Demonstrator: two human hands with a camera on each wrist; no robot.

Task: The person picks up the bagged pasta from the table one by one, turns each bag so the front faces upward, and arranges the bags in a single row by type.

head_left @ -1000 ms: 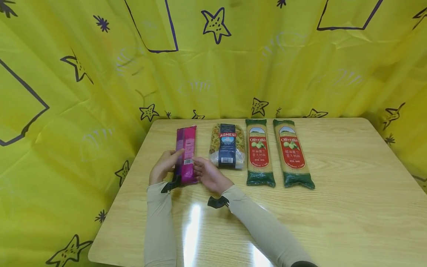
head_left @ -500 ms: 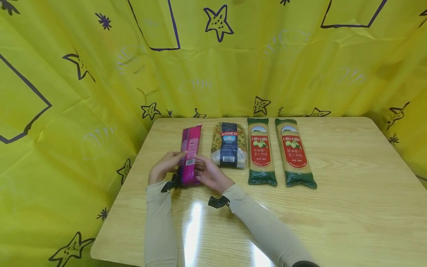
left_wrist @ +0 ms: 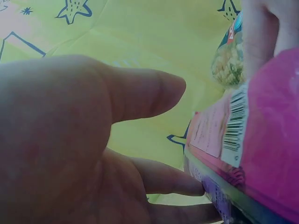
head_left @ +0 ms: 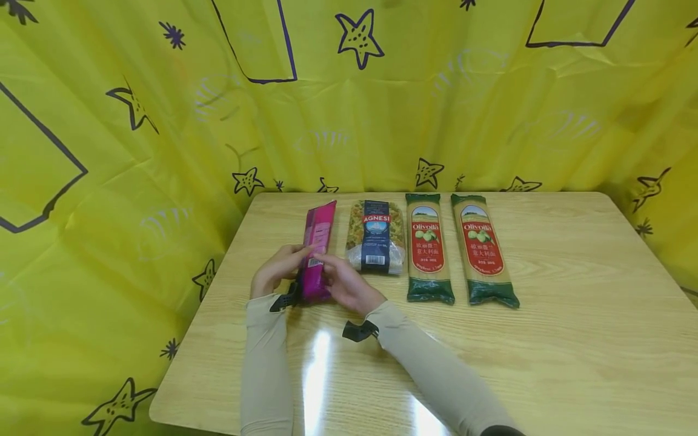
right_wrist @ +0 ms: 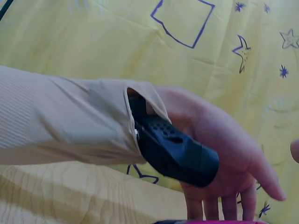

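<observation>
A long pink and purple packet (head_left: 322,225) with a barcode lies tilted on the table at the left, between both hands. My left hand (head_left: 279,267) is along its left side. In the left wrist view, straight fingers (left_wrist: 175,179) touch the purple side of the packet (left_wrist: 275,126), while the thumb (left_wrist: 149,91) stands out apart from it. My right hand (head_left: 349,286) is at the opposite side, its fingertips partly hidden behind the packet. The right wrist view shows that hand (right_wrist: 217,135) with straight fingers pointing down and the thumb spread away.
Right of the pink packet lies an Agnesi bag of pasta (head_left: 376,237). Two green-ended Olivoila spaghetti packs (head_left: 428,248) lie beyond it to the right. A yellow patterned curtain (head_left: 349,121) hangs behind the wooden table (head_left: 578,339).
The pink packet has shifted to the right and tipped, so its pink face now leans more. Both hands moved slightly along with it, and the left hand came closer to the right.
</observation>
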